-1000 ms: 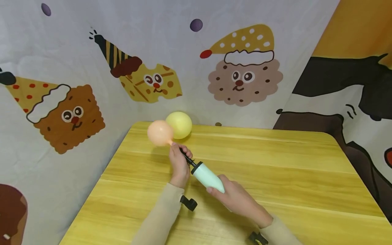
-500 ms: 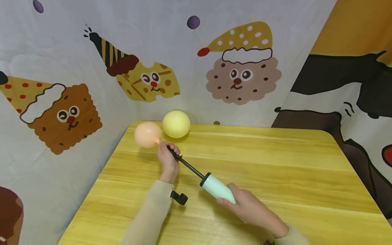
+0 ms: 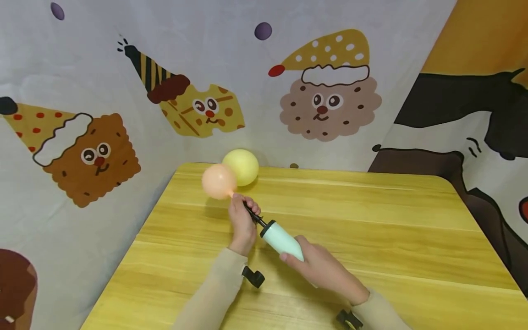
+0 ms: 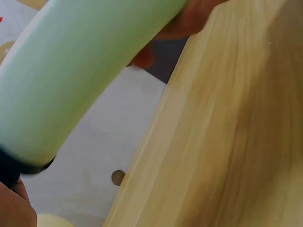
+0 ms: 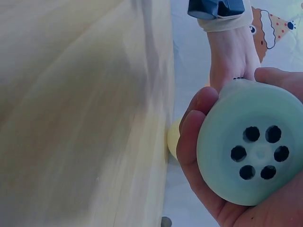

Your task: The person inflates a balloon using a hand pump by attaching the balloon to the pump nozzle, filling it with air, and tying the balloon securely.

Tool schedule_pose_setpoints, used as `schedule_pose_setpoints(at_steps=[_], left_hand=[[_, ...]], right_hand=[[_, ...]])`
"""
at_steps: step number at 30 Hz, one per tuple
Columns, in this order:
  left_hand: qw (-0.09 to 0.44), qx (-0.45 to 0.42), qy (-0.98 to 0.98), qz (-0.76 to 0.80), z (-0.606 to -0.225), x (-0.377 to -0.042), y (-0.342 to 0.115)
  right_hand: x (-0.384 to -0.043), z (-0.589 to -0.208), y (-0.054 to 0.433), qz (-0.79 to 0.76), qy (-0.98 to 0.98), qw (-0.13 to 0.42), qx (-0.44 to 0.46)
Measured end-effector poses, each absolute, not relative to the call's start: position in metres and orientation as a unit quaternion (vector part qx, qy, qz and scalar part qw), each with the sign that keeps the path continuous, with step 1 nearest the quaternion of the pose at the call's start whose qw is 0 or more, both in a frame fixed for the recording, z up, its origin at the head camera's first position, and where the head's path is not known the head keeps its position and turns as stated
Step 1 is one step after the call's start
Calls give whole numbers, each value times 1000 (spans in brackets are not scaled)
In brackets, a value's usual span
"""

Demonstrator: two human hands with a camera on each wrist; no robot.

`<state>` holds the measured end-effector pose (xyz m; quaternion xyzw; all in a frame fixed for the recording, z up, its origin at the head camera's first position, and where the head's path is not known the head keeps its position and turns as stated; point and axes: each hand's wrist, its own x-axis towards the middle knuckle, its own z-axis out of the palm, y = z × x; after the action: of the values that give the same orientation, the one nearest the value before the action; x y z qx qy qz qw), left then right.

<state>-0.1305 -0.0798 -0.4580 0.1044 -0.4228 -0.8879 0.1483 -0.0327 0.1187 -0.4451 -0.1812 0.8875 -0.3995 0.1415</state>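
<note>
Cartoon-print backdrop (image 3: 264,133) stands behind and to the left. Wood-grain bench (image 3: 392,229) under everything.

Mint pump (image 3: 283,241) is held above the bench, slanted, front end toward the far left. Change vs half a second ago: barrel slides in toward the front, so the black rod (image 3: 263,223) goes from long and exposed to a short stub. Reads as an inward stroke, probably sending air forward; no clear growth visible from it.

Right hand (image 3: 323,266) is clamped round the barrel's rear; right wrist view shows fingers wrapped beside the end face with its six holes (image 5: 251,134). Left hand (image 3: 242,222) is clamped on the pump's black front end.

Containers: barrel takes in most of the rod. Yellow balloon (image 3: 242,167) looks full, sits by the bench's far edge. Orange balloon (image 3: 218,181), slightly smaller, round, hangs at the left hand's thumb; it now overlaps the yellow one in head view, can't tell if touching. Contents presumably air. Neck-to-pump joint is hidden in the fingers, so can't confirm the seal.
</note>
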Motion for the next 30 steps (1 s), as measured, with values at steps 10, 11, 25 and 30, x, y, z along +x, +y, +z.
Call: schedule_pose_setpoints(at_steps=[10, 11, 25, 30], left_hand=[[157, 109, -422, -886, -460, -131, -79], [163, 106, -420, -886, -458, -132, -81], [212, 119, -375, -894, -451, -147, -122], [195, 124, -387, -893, -457, -144, -116]], right_hand=[[-40, -446, 110, -407, 886, 146, -166], [-41, -447, 109, -411, 884, 147, -165], [-24, -444, 153, -397, 879, 179, -197], [-24, -447, 156, -376, 889, 169, -197]])
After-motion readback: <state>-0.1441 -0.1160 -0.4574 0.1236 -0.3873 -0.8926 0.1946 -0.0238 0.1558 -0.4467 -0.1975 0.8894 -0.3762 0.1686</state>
